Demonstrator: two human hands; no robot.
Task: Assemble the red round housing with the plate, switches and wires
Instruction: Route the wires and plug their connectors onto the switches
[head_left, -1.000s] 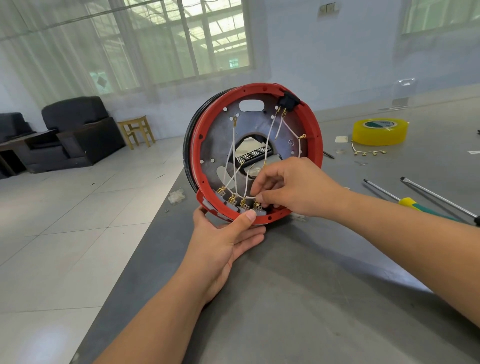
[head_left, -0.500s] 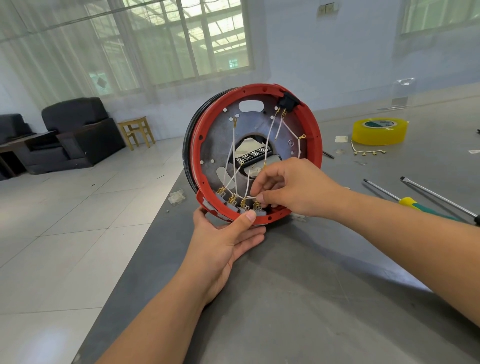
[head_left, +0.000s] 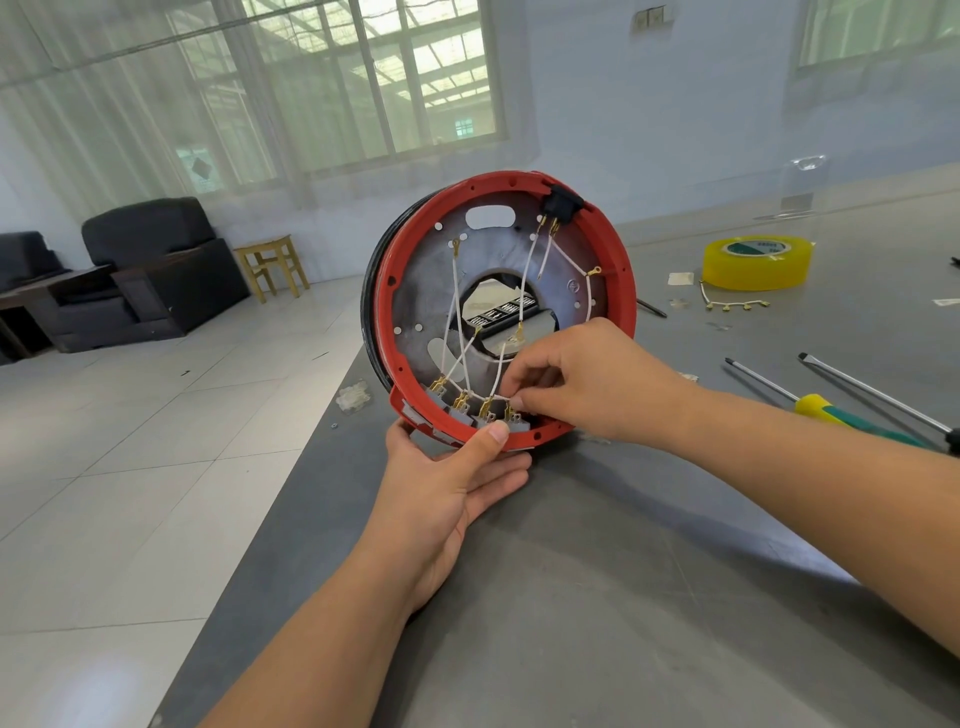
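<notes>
Wiring up the last switch terminal at the bottom of the rim

The red round housing (head_left: 621, 291) stands on edge at the table (head_left: 623, 597) corner, open face toward the camera. The left hand (head_left: 447, 478) cradles its lower rim from below, thumb pressed on the red edge. The right hand (head_left: 582, 384) is pinched on a white wire (head_left: 500, 371) just above the rightmost of the four switches (head_left: 511, 415). The terminal sits directly under those fingertips, so I'd guess the push goes straight down toward the rim.
</notes>
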